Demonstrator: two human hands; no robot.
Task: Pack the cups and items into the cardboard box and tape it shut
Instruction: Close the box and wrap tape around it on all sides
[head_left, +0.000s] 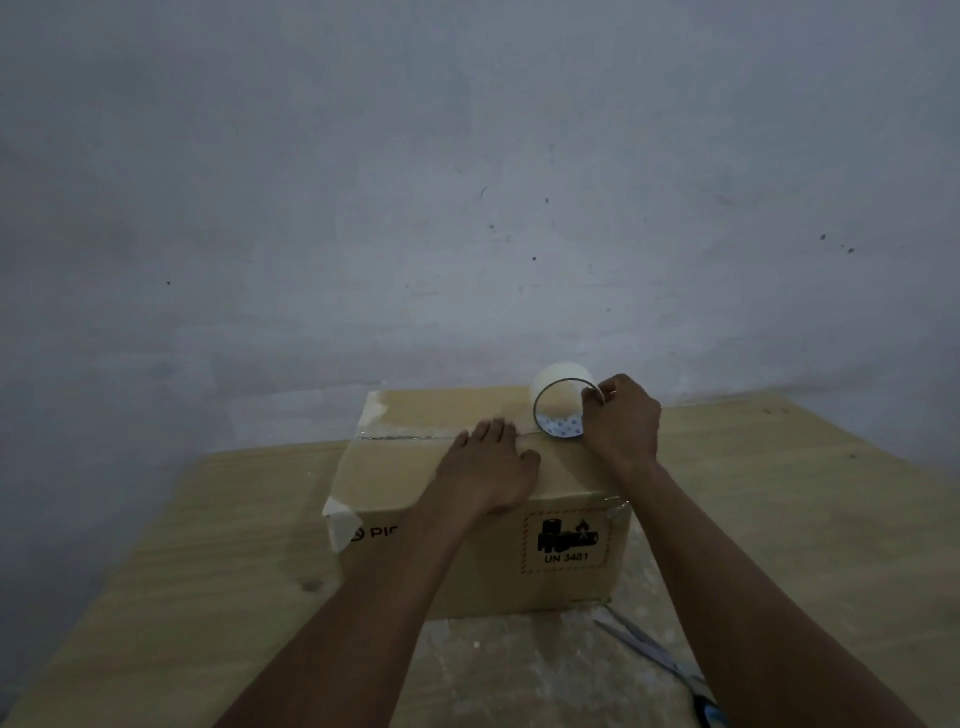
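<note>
A closed cardboard box (395, 488) stands on the wooden table (208, 571), its flaps meeting at a centre seam. Clear tape (400, 435) runs along the left part of that seam. My left hand (488, 467) lies flat on the box top, fingers spread over the seam. My right hand (623, 421) grips a roll of clear tape (561, 410), which stands on edge on the top near the right end of the seam. The box's contents are hidden.
A pair of scissors (660, 660) lies on the table at the front right, partly under my right forearm. A grey wall (467, 182) rises just behind the box. The table's left edge is near the box.
</note>
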